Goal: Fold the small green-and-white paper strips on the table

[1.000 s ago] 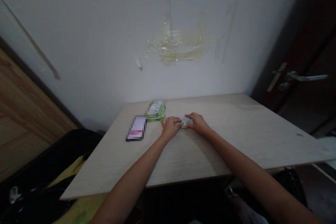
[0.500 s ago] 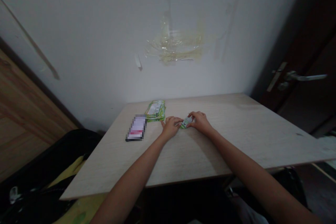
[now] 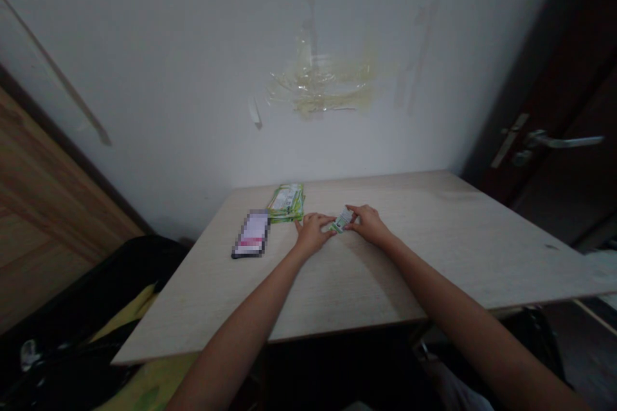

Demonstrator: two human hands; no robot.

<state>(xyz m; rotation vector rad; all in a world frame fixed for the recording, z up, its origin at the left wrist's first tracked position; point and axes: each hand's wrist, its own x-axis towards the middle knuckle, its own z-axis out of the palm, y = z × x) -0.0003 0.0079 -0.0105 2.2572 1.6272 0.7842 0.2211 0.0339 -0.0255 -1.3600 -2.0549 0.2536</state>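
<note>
Fingers pinch one packet (image 3: 342,220), left hand (image 3: 313,233) and right hand (image 3: 369,223), long axis seven-to-one; one phone (image 3: 251,233), nine o'clock.

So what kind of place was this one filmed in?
Probably a room in a home or dormitory, though I can't tell which: a plain wooden table against a wall with old tape on it, and a dark door with a metal lever handle at the right.

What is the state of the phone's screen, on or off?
On, it seems: the phone's screen looks bright and pale with a pink band, although pixelated.
</note>
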